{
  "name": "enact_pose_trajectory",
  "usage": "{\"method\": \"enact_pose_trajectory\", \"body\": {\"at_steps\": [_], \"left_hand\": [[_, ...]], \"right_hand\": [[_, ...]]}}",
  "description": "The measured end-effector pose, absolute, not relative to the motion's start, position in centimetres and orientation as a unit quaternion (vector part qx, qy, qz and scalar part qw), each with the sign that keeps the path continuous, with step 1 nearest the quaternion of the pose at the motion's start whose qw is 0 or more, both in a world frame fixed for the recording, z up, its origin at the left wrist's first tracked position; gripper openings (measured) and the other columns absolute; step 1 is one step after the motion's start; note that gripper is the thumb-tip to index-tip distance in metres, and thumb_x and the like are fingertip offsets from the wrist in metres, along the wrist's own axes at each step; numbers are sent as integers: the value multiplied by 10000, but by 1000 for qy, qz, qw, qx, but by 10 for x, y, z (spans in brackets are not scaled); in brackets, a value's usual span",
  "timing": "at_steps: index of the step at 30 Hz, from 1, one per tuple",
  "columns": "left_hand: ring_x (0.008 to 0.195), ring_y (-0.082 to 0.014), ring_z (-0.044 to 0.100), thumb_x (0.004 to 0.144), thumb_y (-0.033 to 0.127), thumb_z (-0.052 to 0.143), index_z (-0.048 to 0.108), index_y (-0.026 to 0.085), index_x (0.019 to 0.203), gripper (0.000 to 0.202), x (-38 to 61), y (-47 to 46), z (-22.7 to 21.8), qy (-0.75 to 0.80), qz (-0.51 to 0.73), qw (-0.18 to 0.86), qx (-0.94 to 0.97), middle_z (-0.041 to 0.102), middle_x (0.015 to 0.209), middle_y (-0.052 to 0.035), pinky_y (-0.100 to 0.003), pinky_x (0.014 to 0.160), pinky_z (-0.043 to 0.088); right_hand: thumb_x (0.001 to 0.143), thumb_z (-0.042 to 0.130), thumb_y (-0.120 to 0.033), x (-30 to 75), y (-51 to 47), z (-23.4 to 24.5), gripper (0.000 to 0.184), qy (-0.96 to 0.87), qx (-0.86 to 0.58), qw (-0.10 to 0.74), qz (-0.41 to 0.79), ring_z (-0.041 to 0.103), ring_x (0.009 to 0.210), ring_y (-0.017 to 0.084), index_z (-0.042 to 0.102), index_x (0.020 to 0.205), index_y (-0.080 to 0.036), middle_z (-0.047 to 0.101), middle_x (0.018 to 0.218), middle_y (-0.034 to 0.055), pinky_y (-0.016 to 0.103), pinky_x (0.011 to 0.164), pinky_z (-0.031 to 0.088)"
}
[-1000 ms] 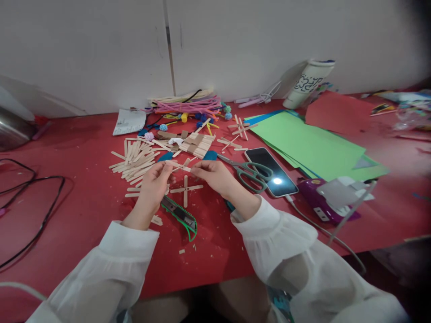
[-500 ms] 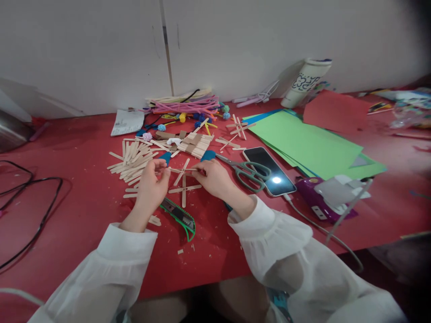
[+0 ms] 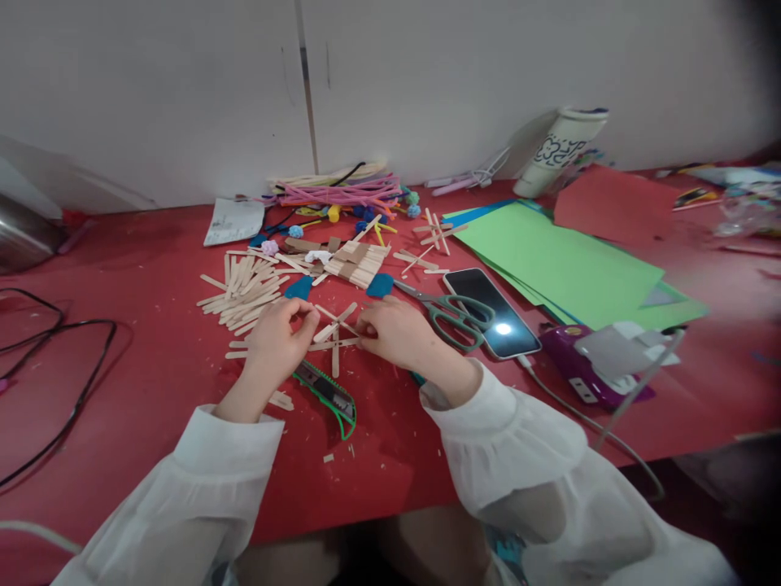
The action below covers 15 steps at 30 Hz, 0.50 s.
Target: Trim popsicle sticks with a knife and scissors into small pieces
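Observation:
My left hand (image 3: 279, 336) and my right hand (image 3: 395, 330) both pinch a small cross of wooden craft sticks (image 3: 335, 321), one at each end, low over the red table (image 3: 152, 358). A second stick cross (image 3: 334, 348) lies flat on the table just beneath it. A green utility knife (image 3: 326, 393) lies under my left wrist. A loose pile of craft sticks (image 3: 247, 290) spreads just beyond my left hand.
Green-handled scissors (image 3: 451, 310) and a phone (image 3: 491, 312) with a cable lie right of my right hand. Green paper sheets (image 3: 561, 260), a purple glue gun (image 3: 589, 366), a glued stick panel (image 3: 357, 262), pipe cleaners (image 3: 338, 194), a patterned cup (image 3: 558, 150) and black cables (image 3: 61, 358) surround the work area.
Both hands have come down toward the table with the stick cross, which now sits just above the flat cross. The cross has also turned in my fingers.

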State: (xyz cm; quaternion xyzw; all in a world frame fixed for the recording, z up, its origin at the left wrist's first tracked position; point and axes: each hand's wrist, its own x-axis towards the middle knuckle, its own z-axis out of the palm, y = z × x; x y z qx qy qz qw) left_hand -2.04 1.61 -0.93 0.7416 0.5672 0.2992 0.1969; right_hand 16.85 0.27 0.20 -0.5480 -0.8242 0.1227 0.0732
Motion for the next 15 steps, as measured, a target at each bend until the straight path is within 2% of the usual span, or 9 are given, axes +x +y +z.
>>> {"method": "enact_pose_trajectory", "body": {"at_steps": [5, 7, 11, 15], "left_hand": [[779, -213, 565, 792, 323, 502, 603, 204, 748, 162, -20, 16, -10, 557, 312, 193, 745, 647, 804, -60, -316, 705, 394], [774, -212, 566, 796, 324, 498, 607, 207, 757, 165, -20, 16, -10, 553, 316, 195, 746, 650, 807, -59, -314, 697, 395], [766, -212, 567, 802, 324, 492, 608, 206, 753, 172, -19, 16, -10, 550, 319, 195, 747, 653, 802, -58, -310, 678, 394], [780, -208, 568, 802, 319, 500, 609, 207, 767, 161, -19, 16, -11, 547, 332, 199, 742, 649, 810, -56, -310, 702, 398]], "right_hand": [[745, 628, -213, 171, 3, 1, 64, -825, -547, 71, 122, 549, 790, 218, 651, 705, -168, 662, 761, 73, 311, 691, 353], [753, 617, -207, 171, 3, 3, 54, -829, -542, 77, 119, 542, 797, 212, 648, 759, -163, 656, 784, 74, 308, 705, 358], [753, 597, -156, 167, 2, 2, 145, -849, -500, 117, 122, 530, 832, 198, 630, 894, -155, 651, 862, 76, 304, 754, 373], [753, 556, -98, 162, 2, -2, 138, -874, -451, 125, 133, 544, 840, 194, 651, 830, -163, 663, 890, 82, 324, 810, 373]]}}
